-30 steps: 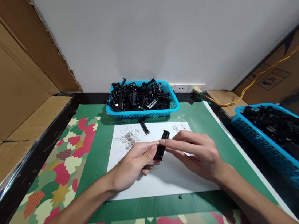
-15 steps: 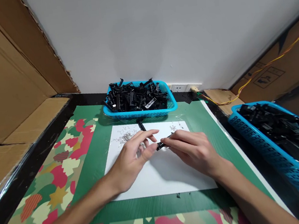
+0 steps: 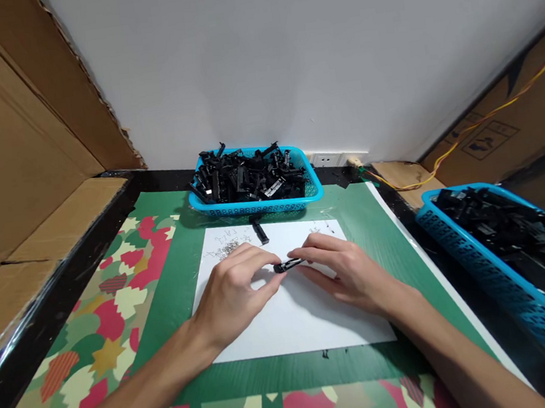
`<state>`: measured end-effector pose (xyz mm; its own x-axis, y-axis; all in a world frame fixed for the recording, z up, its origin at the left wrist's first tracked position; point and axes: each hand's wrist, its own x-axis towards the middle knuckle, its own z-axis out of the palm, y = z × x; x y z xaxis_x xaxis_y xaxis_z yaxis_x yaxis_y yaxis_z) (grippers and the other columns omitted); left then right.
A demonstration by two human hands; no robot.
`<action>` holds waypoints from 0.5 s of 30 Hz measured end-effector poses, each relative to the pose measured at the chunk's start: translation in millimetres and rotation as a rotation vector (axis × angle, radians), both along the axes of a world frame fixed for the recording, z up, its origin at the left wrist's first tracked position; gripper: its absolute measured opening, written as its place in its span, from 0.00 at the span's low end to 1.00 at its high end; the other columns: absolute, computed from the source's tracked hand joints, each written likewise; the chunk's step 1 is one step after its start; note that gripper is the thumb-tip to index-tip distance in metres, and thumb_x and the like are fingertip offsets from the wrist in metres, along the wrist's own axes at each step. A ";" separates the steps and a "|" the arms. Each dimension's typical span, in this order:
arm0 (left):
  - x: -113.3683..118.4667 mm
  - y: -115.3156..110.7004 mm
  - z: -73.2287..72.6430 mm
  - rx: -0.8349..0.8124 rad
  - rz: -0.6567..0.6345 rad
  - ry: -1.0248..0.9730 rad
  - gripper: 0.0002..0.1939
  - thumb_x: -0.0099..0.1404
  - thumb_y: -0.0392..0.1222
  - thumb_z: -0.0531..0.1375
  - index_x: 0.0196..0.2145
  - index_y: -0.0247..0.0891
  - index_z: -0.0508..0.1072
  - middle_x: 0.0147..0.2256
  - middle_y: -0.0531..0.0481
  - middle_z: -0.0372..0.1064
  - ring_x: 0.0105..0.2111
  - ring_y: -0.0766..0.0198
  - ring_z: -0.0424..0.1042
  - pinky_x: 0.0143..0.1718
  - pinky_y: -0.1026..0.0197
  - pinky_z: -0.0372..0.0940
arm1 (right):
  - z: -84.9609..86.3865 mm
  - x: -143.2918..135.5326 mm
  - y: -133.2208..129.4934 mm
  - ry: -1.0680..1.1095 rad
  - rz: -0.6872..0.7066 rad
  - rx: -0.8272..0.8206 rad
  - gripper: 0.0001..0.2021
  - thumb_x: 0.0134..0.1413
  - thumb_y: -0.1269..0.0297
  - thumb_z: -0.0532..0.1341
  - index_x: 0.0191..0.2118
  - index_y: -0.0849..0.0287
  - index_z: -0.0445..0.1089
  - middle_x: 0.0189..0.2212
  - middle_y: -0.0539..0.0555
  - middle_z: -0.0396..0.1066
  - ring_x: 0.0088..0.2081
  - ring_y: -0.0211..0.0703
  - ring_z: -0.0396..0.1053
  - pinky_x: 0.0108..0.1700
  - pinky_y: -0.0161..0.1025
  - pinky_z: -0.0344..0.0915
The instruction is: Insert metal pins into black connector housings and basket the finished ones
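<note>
Between both hands, above the white sheet [image 3: 298, 321], is a small black plastic part [image 3: 288, 265]. My left hand [image 3: 243, 285] pinches its left end between thumb and fingers. The right end lies between the thumb and fingertips of my right hand [image 3: 341, 268], which are closed on it. Another black part [image 3: 259, 231] rests at the sheet's top edge, beyond my hands. A pile of tiny metal pieces [image 3: 228, 248] is on the sheet's upper left, partly behind my left hand.
A blue basket [image 3: 257, 207] full of black parts stands by the wall. A second blue basket [image 3: 503, 280] of black parts is at the right. Small black bits [image 3: 325, 354] lie near the sheet's front edge. Cardboard [image 3: 0, 119] stands at the left; yellow-red wires [image 3: 440, 162] run behind.
My left hand has closed on the left end of the black part. The part has shifted slightly left and lies flatter, and my right hand has changed its hold.
</note>
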<state>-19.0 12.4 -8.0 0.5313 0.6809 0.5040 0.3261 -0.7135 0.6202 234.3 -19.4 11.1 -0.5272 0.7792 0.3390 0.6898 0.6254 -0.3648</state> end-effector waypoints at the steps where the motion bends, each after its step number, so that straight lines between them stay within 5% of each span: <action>1: 0.3 0.3 -0.6 0.004 -0.002 0.004 0.07 0.70 0.33 0.67 0.45 0.39 0.78 0.41 0.49 0.80 0.44 0.58 0.75 0.47 0.54 0.70 | 3.3 -0.5 0.5 0.027 0.001 -0.019 0.14 0.75 0.68 0.55 0.59 0.58 0.73 0.41 0.57 0.73 0.40 0.45 0.72 0.42 0.41 0.70; 8: 2.7 -0.5 -1.5 -0.033 -0.014 0.048 0.07 0.69 0.32 0.67 0.43 0.39 0.80 0.39 0.48 0.79 0.43 0.56 0.75 0.44 0.53 0.71 | 15.6 -0.4 0.8 -0.104 -0.049 0.144 0.16 0.73 0.77 0.54 0.54 0.58 0.76 0.47 0.62 0.77 0.47 0.52 0.75 0.45 0.46 0.71; 11: 3.2 -1.6 -0.4 -0.043 -0.023 0.054 0.06 0.69 0.32 0.66 0.43 0.39 0.80 0.39 0.47 0.79 0.43 0.55 0.75 0.44 0.53 0.71 | 13.6 -8.9 -1.6 0.135 -0.135 0.151 0.10 0.72 0.74 0.59 0.48 0.57 0.77 0.42 0.57 0.81 0.42 0.47 0.78 0.42 0.41 0.73; 15: 4.4 -1.9 0.2 -0.061 -0.033 0.050 0.04 0.70 0.32 0.66 0.41 0.39 0.80 0.39 0.47 0.79 0.42 0.55 0.76 0.44 0.53 0.70 | 9.6 -27.3 -4.0 0.501 -0.238 -0.068 0.06 0.71 0.66 0.63 0.39 0.57 0.76 0.33 0.52 0.80 0.31 0.40 0.78 0.34 0.36 0.73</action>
